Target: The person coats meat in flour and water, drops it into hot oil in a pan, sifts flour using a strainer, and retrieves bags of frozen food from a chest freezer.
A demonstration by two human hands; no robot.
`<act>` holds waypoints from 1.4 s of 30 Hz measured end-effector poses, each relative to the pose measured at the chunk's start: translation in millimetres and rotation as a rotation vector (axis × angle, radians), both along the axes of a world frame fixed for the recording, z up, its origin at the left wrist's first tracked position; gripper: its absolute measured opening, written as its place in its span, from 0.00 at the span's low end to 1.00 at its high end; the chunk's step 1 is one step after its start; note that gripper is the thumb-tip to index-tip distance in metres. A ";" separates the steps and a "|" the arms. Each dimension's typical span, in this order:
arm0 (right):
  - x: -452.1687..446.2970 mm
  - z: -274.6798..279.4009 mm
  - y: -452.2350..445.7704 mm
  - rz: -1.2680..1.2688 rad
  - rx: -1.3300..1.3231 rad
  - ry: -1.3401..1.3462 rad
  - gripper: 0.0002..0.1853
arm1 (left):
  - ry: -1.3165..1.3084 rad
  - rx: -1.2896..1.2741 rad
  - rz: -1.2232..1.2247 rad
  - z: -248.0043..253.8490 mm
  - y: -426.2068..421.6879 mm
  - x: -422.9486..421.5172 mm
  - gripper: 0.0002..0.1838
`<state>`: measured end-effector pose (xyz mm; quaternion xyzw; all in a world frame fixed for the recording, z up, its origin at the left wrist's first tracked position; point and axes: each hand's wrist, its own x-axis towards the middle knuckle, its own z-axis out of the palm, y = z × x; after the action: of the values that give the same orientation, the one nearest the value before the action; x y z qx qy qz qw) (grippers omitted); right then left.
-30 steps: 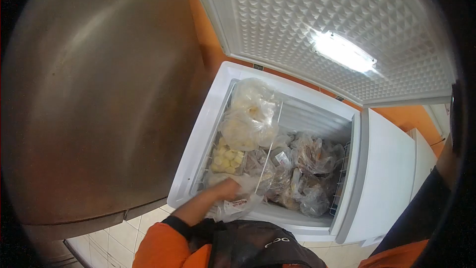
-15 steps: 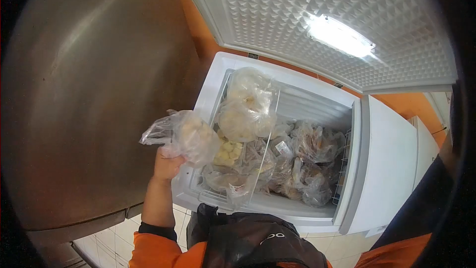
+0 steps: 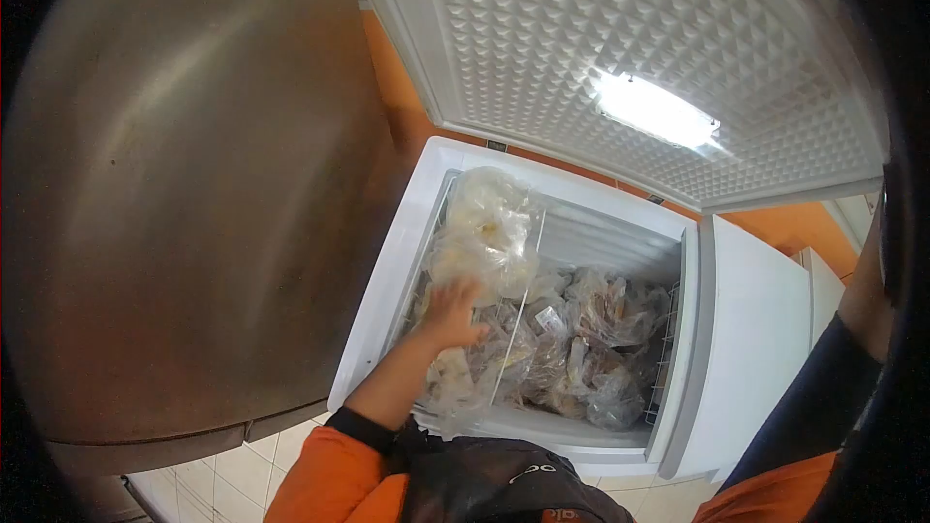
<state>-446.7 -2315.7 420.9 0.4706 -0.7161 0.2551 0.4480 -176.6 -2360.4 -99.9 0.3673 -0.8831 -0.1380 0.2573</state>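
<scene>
My left hand is over the left part of an open chest freezer, fingers spread and slightly blurred, holding nothing visible. Its fingertips are close to clear plastic bags with pale contents, stacked in a wire basket at the freezer's left end. Beside my wrist, a plastic bag with pale pieces lies in the same basket, partly covered by my forearm. My right arm reaches up along the right edge toward the lid; its hand is out of view.
The raised freezer lid carries a lit lamp. Bags of brownish food fill the freezer's lower middle, with a wire rack at right. A large brownish metal surface stands at left. A black bag hangs at my front.
My left hand has moved right from outside the freezer's left rim into it and let go of the plastic bag it held. The view has shifted slightly.
</scene>
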 end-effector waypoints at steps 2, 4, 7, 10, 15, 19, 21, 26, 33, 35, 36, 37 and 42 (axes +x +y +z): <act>18.9 -5.9 8.9 0.023 0.024 -0.037 0.38 | -0.041 -0.122 0.137 13.2 -16.1 -31.0 0.28; 8.4 -11.9 6.4 0.022 0.015 0.104 0.37 | -0.135 0.043 0.162 -19.8 -26.7 -62.9 0.28; -6.2 4.4 15.2 0.157 0.118 0.044 0.37 | -0.099 0.330 0.053 -39.4 -7.8 -83.6 0.21; -23.1 9.6 7.3 0.217 0.056 0.082 0.36 | 0.028 0.548 -0.011 -2.2 30.2 -57.1 0.16; 29.1 -14.6 8.3 0.050 -0.008 -0.090 0.34 | -0.448 0.774 -0.496 19.9 68.1 13.8 0.16; 17.4 -19.7 2.5 0.051 -0.100 0.052 0.34 | -0.548 0.823 -0.628 35.9 73.4 26.8 0.17; 17.8 -35.9 -5.3 0.008 -0.184 0.210 0.34 | -0.535 0.809 -0.644 34.1 74.7 25.3 0.18; 0.8 -17.1 2.0 0.054 -0.063 0.136 0.36 | -0.601 0.779 -0.664 39.6 75.3 13.9 0.14; -44.8 6.3 -3.4 0.308 -0.047 -0.070 0.40 | -0.459 0.643 -0.499 66.1 5.4 31.0 0.16; -16.4 -12.7 1.8 0.400 -0.090 -0.063 0.30 | -0.475 0.768 -0.687 82.9 -14.7 28.1 0.17; -11.3 -16.4 2.5 0.440 -0.096 -0.068 0.27 | -0.533 0.879 -0.689 94.9 -28.4 15.2 0.22; -6.2 -20.1 3.3 0.480 -0.102 -0.073 0.24 | -0.462 0.723 -0.647 83.6 -48.4 2.0 0.23; -32.2 -13.5 2.5 0.530 -0.119 -0.035 0.23 | -0.080 -0.101 0.318 42.7 -115.6 -93.0 0.23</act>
<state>-478.9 -2313.2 407.4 0.6099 -0.5594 0.4130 0.3801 -269.7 -2476.0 -57.1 0.4942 -0.8291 -0.0361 0.2589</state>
